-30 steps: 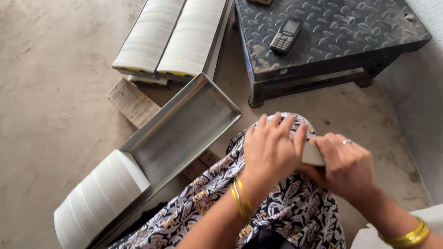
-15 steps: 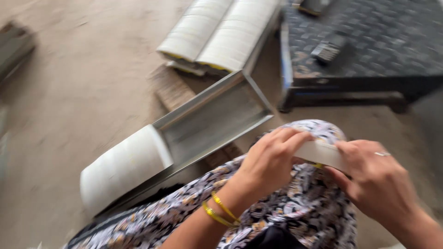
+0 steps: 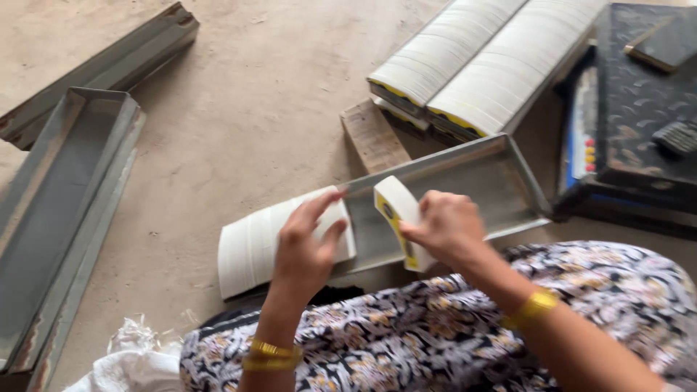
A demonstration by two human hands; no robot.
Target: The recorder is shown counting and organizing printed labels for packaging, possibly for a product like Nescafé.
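My right hand (image 3: 449, 226) grips a small white stack of flat cards with a yellow and black edge (image 3: 398, 215), held over a long grey metal tray (image 3: 501, 185). My left hand (image 3: 305, 247) rests with spread fingers on the end of a white row of stacked cards (image 3: 250, 247) that lies in the near end of that tray. The held stack hangs a little to the right of the row, apart from it. A patterned black and white cloth (image 3: 435, 341) covers my lap below both hands.
Two long rows of white cards (image 3: 479, 69) lie at the back on a wooden block (image 3: 372, 134). A dark platform scale (image 3: 639, 109) stands at the right. Two empty metal trays (image 3: 65, 181) lie on the concrete floor at the left. White crumpled plastic (image 3: 131, 356) sits bottom left.
Both hands moved from my lap to the tray. The left hand let go of the small stack and went onto the white row. The view swung left.
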